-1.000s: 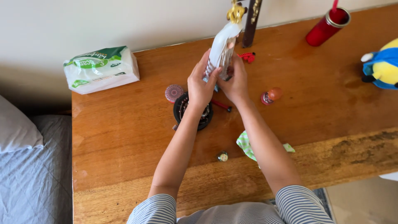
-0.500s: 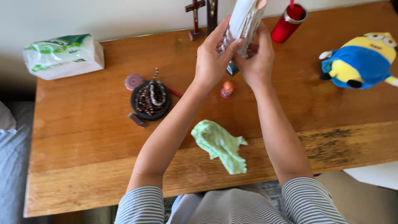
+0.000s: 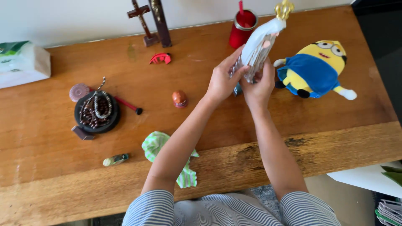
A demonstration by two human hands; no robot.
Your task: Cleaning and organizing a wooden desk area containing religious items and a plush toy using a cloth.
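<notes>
One statue (image 3: 261,44), white with gold crown, tilted above counter (image 3: 209,125) | left hand (image 3: 222,81) and right hand (image 3: 257,86) both closed around its base | since earlier: held lower, more fully in view | neighbours: plush toy (image 3: 312,69) just right, red cup (image 3: 243,23) behind, green cloth (image 3: 157,146) near edge.

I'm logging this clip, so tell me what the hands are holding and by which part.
Both hands, left hand and right hand, hold a white figurine with a gold crown by its lower part, near the base.
</notes>
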